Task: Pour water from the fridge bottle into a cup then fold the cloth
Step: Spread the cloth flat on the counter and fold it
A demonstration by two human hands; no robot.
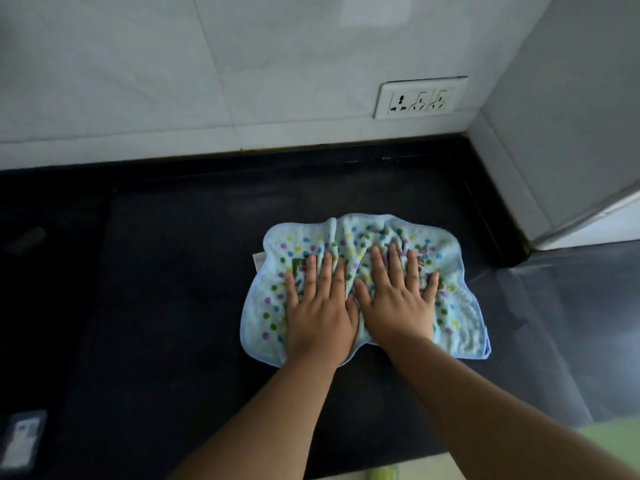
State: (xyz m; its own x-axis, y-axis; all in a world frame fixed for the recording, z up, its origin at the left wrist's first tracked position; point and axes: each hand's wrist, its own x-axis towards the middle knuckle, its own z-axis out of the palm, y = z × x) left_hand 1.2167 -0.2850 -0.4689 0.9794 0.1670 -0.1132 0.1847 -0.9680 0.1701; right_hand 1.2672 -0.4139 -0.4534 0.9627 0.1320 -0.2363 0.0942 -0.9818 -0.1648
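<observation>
Folding step, it seems — left hand (317, 308) and right hand (398, 299), both flat-palmed and grasping nothing, press the dotted cloth (460, 327) — next, grip an edge.

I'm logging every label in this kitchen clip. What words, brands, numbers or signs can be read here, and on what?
None can be read.
Cloth: printed picture patches among coloured dots, too blurred for any lettering.
White tag at the cloth's left edge: blank or too small to tell.
Wall socket plate: only pin holes, no markings legible.
Pale object at lower left: blurred.
</observation>
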